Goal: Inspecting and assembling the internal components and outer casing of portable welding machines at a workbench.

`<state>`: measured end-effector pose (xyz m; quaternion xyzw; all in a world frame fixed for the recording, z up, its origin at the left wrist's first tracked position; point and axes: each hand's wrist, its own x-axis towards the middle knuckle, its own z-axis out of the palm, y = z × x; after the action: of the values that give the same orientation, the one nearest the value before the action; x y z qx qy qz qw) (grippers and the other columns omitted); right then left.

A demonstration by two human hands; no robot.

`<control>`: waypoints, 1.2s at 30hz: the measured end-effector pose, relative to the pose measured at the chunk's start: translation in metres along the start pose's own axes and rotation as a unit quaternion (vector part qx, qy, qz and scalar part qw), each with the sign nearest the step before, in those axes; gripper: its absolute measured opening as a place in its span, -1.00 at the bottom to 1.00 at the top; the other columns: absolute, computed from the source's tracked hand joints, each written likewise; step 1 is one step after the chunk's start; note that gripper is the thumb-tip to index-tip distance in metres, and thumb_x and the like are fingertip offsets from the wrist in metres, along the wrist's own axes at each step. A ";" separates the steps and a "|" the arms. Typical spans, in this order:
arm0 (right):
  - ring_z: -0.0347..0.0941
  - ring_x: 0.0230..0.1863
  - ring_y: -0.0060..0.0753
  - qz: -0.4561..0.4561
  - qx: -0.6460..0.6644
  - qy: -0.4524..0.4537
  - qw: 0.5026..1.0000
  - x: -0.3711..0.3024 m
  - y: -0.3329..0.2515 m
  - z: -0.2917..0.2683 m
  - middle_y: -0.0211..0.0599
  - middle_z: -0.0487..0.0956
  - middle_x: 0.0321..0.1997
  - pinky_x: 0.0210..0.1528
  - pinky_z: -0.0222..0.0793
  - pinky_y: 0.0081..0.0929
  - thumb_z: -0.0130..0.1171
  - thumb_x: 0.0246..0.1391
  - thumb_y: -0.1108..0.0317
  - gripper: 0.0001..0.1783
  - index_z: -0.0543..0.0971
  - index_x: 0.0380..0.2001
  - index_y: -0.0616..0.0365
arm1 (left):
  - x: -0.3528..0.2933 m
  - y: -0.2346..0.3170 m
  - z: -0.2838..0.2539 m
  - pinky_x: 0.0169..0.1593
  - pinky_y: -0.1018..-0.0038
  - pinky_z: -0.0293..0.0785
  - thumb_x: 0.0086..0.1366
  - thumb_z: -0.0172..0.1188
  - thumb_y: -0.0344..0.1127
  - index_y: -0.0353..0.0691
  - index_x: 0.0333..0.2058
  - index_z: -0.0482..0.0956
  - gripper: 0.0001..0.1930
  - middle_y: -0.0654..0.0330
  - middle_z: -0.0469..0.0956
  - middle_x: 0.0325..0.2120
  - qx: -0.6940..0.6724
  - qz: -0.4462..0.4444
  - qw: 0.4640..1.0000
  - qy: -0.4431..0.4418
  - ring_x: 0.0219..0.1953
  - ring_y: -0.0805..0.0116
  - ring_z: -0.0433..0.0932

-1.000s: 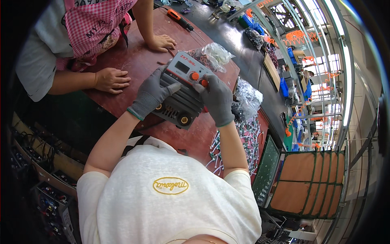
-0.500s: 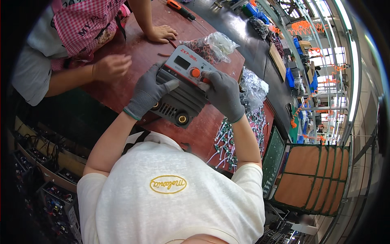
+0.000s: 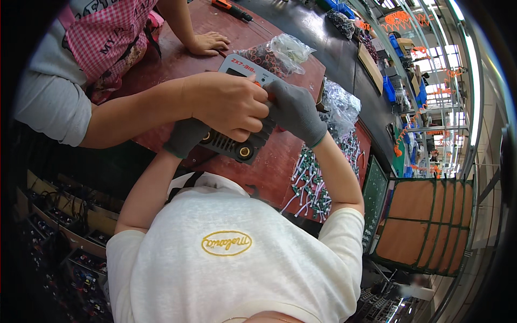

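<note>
A grey welding machine (image 3: 254,141) with a light front panel, brass sockets and a vent grille sits tilted over the red tabletop. My left hand (image 3: 186,137), in a grey glove, is at its left side; a co-worker's forearm hides the fingers, which gripped that side half a second ago. My right hand (image 3: 296,110), also gloved, is closed on the panel's right edge, its fingertips partly hidden. The co-worker's bare hand (image 3: 231,105) reaches across the panel, beside my right fingers at the orange knob. What it pinches cannot be made out.
The co-worker's other hand (image 3: 209,43) lies flat on the red table (image 3: 161,137). Beyond the machine are a clear plastic bag (image 3: 291,51) and an orange-handled screwdriver (image 3: 232,9). On the right are another plastic bag (image 3: 342,105) and a pile of white-wired green parts (image 3: 318,185).
The co-worker's near hand has moved right, from beside my left hand onto the machine's panel, covering the display and my left fingers. My hands stay at the machine's sides.
</note>
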<state>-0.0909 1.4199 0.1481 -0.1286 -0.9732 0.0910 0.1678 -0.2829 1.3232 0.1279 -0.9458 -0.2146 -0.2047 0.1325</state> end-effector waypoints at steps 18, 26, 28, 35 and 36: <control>0.46 -0.38 -0.68 0.310 0.676 0.063 0.665 -0.036 0.026 -0.059 -0.15 0.56 -0.06 -0.50 0.45 -0.75 0.06 0.21 0.30 -0.62 0.45 0.05 0.24 | -0.038 0.022 0.007 -0.03 0.50 0.50 0.12 0.19 -0.44 -0.17 -0.57 0.37 -0.83 0.28 0.53 -0.38 0.353 0.098 0.930 0.025 -0.15 0.28 0.54; 0.54 -0.42 -0.31 0.219 0.121 0.138 0.958 -0.020 0.008 0.011 -0.22 0.59 -0.31 -0.37 0.44 -0.38 0.19 0.16 0.24 -0.78 0.65 -0.29 0.18 | -0.028 0.003 -0.020 0.03 0.47 0.51 0.14 0.19 -0.29 -0.21 -0.28 0.53 -0.81 0.25 0.52 -0.20 0.066 0.068 0.995 -0.021 -0.07 0.21 0.53; 0.56 -0.42 -0.17 0.206 0.059 0.143 0.966 -0.016 0.003 0.014 -0.20 0.59 -0.33 -0.35 0.46 -0.28 0.23 0.12 0.23 -0.79 0.66 -0.34 0.15 | -0.028 -0.011 -0.020 0.03 0.34 0.52 0.03 0.23 -0.26 -0.19 -0.33 0.48 -0.76 0.19 0.51 -0.23 0.024 0.027 0.999 0.002 -0.08 0.07 0.53; 0.59 -0.38 -0.19 0.181 -0.006 0.159 0.971 -0.007 -0.003 0.021 -0.18 0.62 -0.30 -0.32 0.47 -0.38 0.27 0.06 0.27 -0.79 0.67 -0.28 0.15 | -0.026 0.006 0.018 0.00 0.37 0.51 0.06 0.29 -0.30 -0.25 -0.20 0.47 -0.68 0.17 0.55 -0.24 -0.149 -0.265 0.929 0.212 -0.12 0.19 0.56; 0.59 -0.38 -0.19 0.170 -0.011 0.160 0.972 -0.006 -0.003 0.021 -0.18 0.62 -0.30 -0.32 0.48 -0.38 0.27 0.05 0.27 -0.79 0.67 -0.28 0.14 | -0.021 0.023 0.028 -0.01 0.41 0.51 0.12 0.30 -0.33 -0.27 -0.14 0.48 -0.67 0.18 0.57 -0.24 -0.211 -0.424 0.840 0.264 -0.14 0.27 0.57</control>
<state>-0.0940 1.4123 0.1275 -0.3065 -0.8986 0.0853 0.3022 -0.2797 1.3055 0.0900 -0.6774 -0.5031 -0.5235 -0.1181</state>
